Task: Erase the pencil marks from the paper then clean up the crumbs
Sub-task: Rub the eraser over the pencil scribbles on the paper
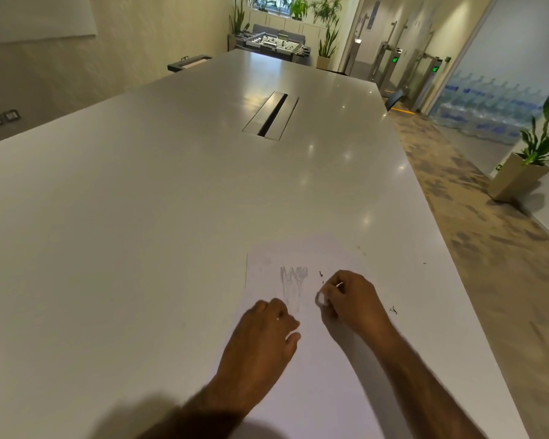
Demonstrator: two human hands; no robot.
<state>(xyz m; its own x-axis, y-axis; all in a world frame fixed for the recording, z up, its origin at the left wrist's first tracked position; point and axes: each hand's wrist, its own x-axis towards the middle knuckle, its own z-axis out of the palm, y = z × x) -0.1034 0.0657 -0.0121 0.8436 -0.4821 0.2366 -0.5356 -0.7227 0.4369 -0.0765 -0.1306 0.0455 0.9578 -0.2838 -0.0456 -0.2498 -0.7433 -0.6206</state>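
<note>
While the curled, empty left hand pins the white paper sheet to the pale glossy table against sliding, the right hand pinches a small white eraser beside the grey pencil smudge.

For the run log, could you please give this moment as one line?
phase: erasing | right hand: pinches eraser on paper | left hand: rests on paper | pencil marks: faint smudge visible | crumbs: uncleared
</note>
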